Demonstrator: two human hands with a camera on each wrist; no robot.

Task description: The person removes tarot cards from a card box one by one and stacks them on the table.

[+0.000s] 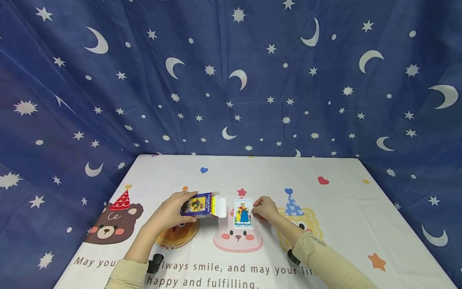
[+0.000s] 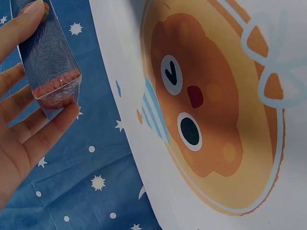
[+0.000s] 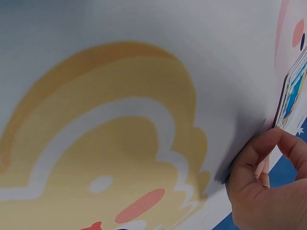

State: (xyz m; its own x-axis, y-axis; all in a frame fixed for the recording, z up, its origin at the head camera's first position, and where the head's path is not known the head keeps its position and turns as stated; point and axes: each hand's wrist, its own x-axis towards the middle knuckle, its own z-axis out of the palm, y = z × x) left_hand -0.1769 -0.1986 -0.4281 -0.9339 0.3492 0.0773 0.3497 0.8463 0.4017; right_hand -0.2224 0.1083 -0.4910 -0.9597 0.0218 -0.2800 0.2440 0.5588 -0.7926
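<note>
My left hand (image 1: 175, 208) grips a purple tarot card box (image 1: 197, 205) by its closed end, thumb on one side and fingers on the other. The box's white flap (image 1: 221, 207) stands open toward the right, with a yellow strip showing at the mouth. In the left wrist view the box (image 2: 50, 55) has a shiny clear wrap at its end. Just right of the flap lies a small stack of tarot cards (image 1: 243, 214), face up, a crowned figure on top. My right hand (image 1: 266, 209) pinches the stack's right edge; in the right wrist view, curled thumb and forefinger meet at the cards' corner (image 3: 290, 98).
A white tablecloth (image 1: 281, 172) with printed cartoon animals and lettering covers the table. Behind and at both sides hangs a dark blue curtain (image 1: 252, 48) with moons and stars. A black wrist device (image 1: 155, 263) sits at my left wrist, another (image 1: 293, 257) at my right.
</note>
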